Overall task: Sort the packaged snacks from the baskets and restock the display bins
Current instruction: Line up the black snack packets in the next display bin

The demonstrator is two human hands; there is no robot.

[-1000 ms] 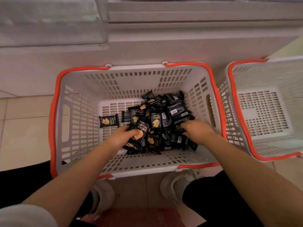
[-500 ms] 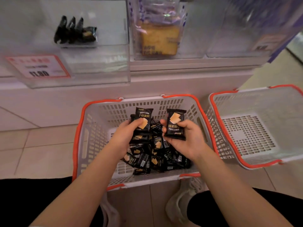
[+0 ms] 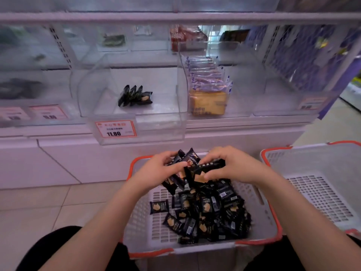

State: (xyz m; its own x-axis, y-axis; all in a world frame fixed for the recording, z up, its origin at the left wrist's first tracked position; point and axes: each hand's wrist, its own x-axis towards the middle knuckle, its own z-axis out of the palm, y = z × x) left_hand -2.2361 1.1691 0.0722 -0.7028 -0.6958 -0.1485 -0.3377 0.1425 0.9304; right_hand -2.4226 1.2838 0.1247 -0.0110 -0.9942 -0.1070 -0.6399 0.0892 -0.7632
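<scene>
A white basket with an orange rim [image 3: 136, 227] stands on the floor in front of me, holding a pile of small black snack packets [image 3: 211, 210]. Above its far edge my left hand [image 3: 156, 171] and my right hand [image 3: 234, 167] meet, each gripping a bunch of the black packets [image 3: 192, 163]. On the shelf above, a clear display bin [image 3: 136, 126] holds several of the same black packets [image 3: 134, 95] standing in a short row.
A second white basket [image 3: 320, 184] stands to the right, with nothing in it. The clear bin to the right holds bagged cakes [image 3: 208, 89]. An orange price tag reading 11.80 [image 3: 115, 129] hangs on the bin's front. Tiled floor lies to the left.
Both hands rose from the pile with packets and have come together above the basket's far edge. My head has tilted up, bringing the shelf bins into view.
</scene>
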